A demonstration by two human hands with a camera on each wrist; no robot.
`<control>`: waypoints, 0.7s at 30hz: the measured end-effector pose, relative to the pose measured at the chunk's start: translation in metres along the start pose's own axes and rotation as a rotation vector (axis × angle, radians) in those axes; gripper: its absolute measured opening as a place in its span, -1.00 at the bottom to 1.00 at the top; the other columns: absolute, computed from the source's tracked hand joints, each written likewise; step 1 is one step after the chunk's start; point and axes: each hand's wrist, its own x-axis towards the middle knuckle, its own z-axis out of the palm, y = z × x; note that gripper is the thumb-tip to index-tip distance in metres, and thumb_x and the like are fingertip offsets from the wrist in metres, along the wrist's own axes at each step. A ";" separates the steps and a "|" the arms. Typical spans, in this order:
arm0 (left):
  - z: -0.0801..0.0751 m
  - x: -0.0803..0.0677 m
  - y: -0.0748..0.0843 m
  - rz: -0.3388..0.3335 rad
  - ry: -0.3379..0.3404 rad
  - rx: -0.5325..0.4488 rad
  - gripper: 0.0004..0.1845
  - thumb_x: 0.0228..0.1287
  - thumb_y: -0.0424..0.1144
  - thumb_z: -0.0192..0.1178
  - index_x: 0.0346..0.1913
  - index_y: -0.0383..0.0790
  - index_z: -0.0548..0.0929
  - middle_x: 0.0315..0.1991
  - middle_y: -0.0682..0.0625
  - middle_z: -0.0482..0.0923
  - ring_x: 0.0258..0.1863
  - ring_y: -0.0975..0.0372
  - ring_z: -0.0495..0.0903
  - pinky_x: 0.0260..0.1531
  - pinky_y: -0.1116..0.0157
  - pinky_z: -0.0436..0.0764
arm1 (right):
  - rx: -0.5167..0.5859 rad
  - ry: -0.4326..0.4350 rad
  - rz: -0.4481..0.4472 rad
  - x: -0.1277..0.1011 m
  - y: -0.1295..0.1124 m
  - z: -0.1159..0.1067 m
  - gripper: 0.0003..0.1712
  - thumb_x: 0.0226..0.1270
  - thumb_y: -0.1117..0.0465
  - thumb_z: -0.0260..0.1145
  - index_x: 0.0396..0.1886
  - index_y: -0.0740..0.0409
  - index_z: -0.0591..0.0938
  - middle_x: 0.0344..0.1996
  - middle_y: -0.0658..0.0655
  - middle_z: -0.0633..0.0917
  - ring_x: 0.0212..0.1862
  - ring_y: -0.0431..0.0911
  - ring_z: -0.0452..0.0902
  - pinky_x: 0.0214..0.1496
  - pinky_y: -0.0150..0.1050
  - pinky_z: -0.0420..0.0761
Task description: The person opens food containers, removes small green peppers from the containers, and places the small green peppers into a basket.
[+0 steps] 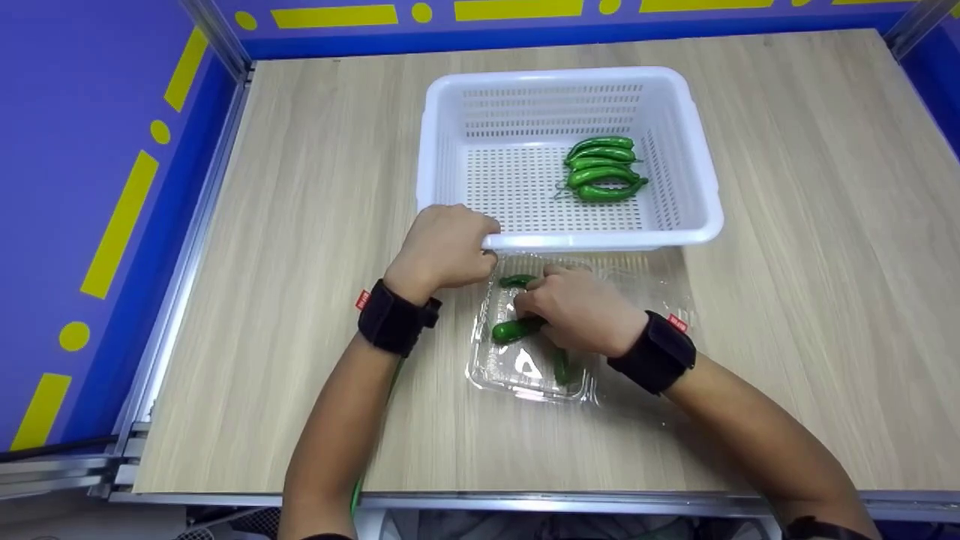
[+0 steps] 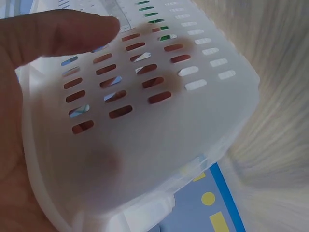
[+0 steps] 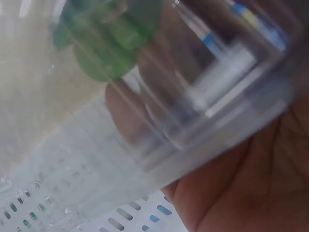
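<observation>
Left hand (image 1: 444,247) curled over near-left rim of basket (image 1: 450,105), steadying it on table (image 1: 300,300). Right hand (image 1: 577,309) inside clear tray (image 1: 525,375), just below basket; fingers curled round pepper (image 1: 514,330). Best: keep basket pinned, grip pepper mid-body, lift clear of tray wall, avoid dragging light tray. Tray: held pepper, one near top edge (image 1: 516,280), one near bottom (image 1: 561,367). Basket: cluster of peppers (image 1: 604,169) at right side, floor otherwise bare.

A light wooden desk (image 1: 787,300) is shown. A white perforated basket (image 1: 697,187) and a clear plastic tray (image 1: 517,371) are set on it, touching.
</observation>
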 end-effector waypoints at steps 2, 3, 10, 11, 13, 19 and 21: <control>0.000 0.000 0.000 -0.001 -0.006 -0.001 -0.69 0.15 -0.09 0.15 -0.60 0.01 0.25 -0.64 0.15 0.13 -0.58 0.24 0.24 -0.55 0.24 0.28 | 0.008 0.001 -0.002 0.000 0.000 -0.001 -0.77 0.08 0.34 0.48 -0.29 -0.06 0.75 -0.33 0.03 0.79 -0.20 0.08 0.67 -0.15 0.01 0.64; 0.000 0.001 0.000 0.000 -0.012 0.003 -0.65 0.19 -0.04 0.17 -0.60 0.01 0.25 -0.64 0.15 0.14 -0.58 0.24 0.25 -0.55 0.24 0.29 | 0.011 -0.001 -0.002 0.000 0.000 -0.001 -0.77 0.08 0.33 0.48 -0.28 -0.06 0.75 -0.33 0.03 0.79 -0.20 0.08 0.67 -0.14 0.01 0.64; -0.001 0.001 0.000 0.000 -0.047 0.027 -0.56 0.18 0.11 0.30 -0.56 0.01 0.30 -0.62 0.15 0.21 -0.55 0.24 0.33 -0.50 0.23 0.35 | 0.040 -0.024 0.021 -0.001 0.002 -0.003 -0.70 0.04 0.38 0.47 -0.30 -0.11 0.76 -0.35 -0.02 0.78 -0.20 0.05 0.66 -0.12 -0.01 0.63; -0.001 0.001 0.000 0.000 -0.047 0.025 -0.58 0.15 0.08 0.31 -0.56 0.01 0.30 -0.62 0.15 0.21 -0.55 0.24 0.33 -0.50 0.23 0.35 | 0.041 -0.025 0.027 -0.001 0.002 -0.003 -0.69 0.03 0.39 0.47 -0.30 -0.11 0.76 -0.36 -0.03 0.77 -0.20 0.04 0.65 -0.13 -0.02 0.62; -0.001 0.001 0.000 -0.001 -0.050 0.021 -0.60 0.11 0.05 0.32 -0.55 0.01 0.31 -0.62 0.15 0.21 -0.55 0.24 0.32 -0.51 0.24 0.32 | 0.045 -0.024 0.035 -0.001 0.003 -0.004 -0.68 0.01 0.41 0.47 -0.31 -0.12 0.76 -0.37 -0.04 0.76 -0.20 0.03 0.64 -0.12 -0.03 0.61; -0.001 0.001 0.000 -0.002 -0.059 0.025 -0.59 0.04 0.08 0.39 -0.52 0.01 0.34 -0.60 0.16 0.22 -0.54 0.24 0.31 -0.49 0.22 0.32 | 0.075 -0.027 0.040 -0.003 0.005 -0.006 -0.65 -0.04 0.45 0.48 -0.32 -0.08 0.75 -0.37 -0.04 0.76 -0.21 0.02 0.59 -0.11 -0.05 0.61; -0.001 0.001 0.000 -0.002 -0.067 0.028 -0.58 0.01 0.12 0.42 -0.50 0.01 0.38 -0.59 0.16 0.25 -0.53 0.24 0.33 -0.48 0.21 0.34 | 0.089 -0.031 0.037 -0.003 0.006 -0.007 -0.66 -0.06 0.46 0.48 -0.32 -0.04 0.75 -0.37 -0.04 0.76 -0.22 0.00 0.57 -0.13 -0.07 0.62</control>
